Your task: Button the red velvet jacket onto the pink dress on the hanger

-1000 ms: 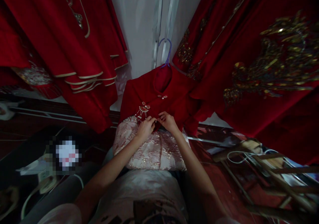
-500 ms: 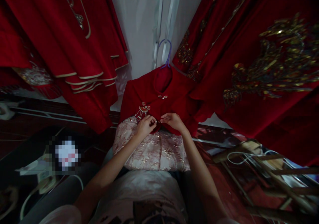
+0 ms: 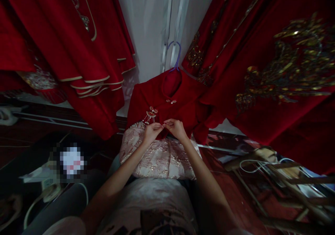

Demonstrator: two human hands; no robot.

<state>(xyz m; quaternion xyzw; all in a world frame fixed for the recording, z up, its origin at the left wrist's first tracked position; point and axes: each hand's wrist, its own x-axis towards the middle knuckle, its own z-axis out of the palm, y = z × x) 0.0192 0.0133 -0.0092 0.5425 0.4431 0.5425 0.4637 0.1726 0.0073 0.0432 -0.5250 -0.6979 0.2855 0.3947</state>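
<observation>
A small red jacket (image 3: 183,104) hangs on a purple hanger (image 3: 176,55) in front of me, over a pink and gold brocade skirt (image 3: 159,156). My left hand (image 3: 150,133) and my right hand (image 3: 176,128) meet at the jacket's front edge, near its lower hem. Both pinch a small shiny fastening (image 3: 164,125) between fingertips. A beaded tassel ornament (image 3: 150,114) sits just above my left hand. A second clasp (image 3: 171,101) shows below the collar.
Large red garments with gold trim (image 3: 86,53) hang at the left, and heavily gold-embroidered red ones (image 3: 274,74) at the right. A white wall (image 3: 149,25) lies behind. Wooden frame pieces and white cables (image 3: 269,172) clutter the floor at right; a cable (image 3: 39,202) lies at left.
My right hand moved back toward the left hand, so the fingertips of both now meet at the fastening. The jacket hangs as before.
</observation>
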